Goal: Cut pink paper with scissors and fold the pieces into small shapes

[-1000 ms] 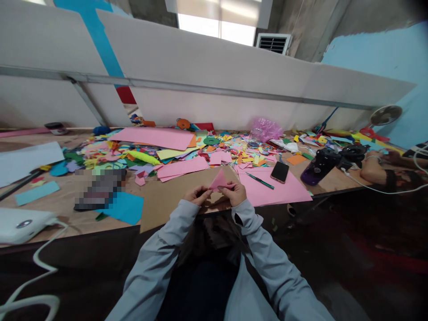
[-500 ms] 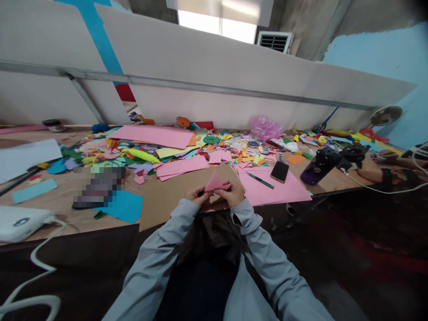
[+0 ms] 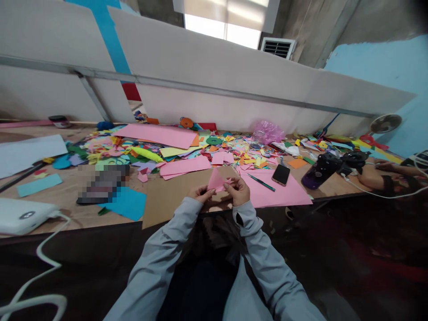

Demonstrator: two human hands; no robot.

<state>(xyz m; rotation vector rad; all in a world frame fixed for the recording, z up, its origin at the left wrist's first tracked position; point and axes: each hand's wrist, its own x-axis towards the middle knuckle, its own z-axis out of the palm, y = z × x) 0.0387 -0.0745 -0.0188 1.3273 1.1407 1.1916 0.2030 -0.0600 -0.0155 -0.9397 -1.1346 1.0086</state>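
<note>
A small piece of pink paper [image 3: 216, 179], folded to a point at the top, is held up above the table's front edge. My left hand [image 3: 200, 194] pinches its lower left side between thumb and fingers. On the right side, my right hand [image 3: 239, 191] grips the same paper, thumb in front and fingers bent behind. Beneath my hands lies a sheet of brown cardboard [image 3: 167, 196]. To the right, a dark pen [image 3: 261, 182] and a phone [image 3: 281, 174] rest on a large pink sheet [image 3: 287, 195].
Colourful paper scraps [image 3: 234, 147] pile along the back of the table. A purple bottle [image 3: 317, 171] stands at the right, near another person's arm [image 3: 371, 177]. On the left are a blue sheet [image 3: 130, 205], a blurred-out dark object [image 3: 103, 185] and a white corded device [image 3: 26, 216].
My right hand has opened slightly around the paper's right side, its fingers lifting a little. The folded pink paper shows more of its front. The whole view has shifted slightly.
</note>
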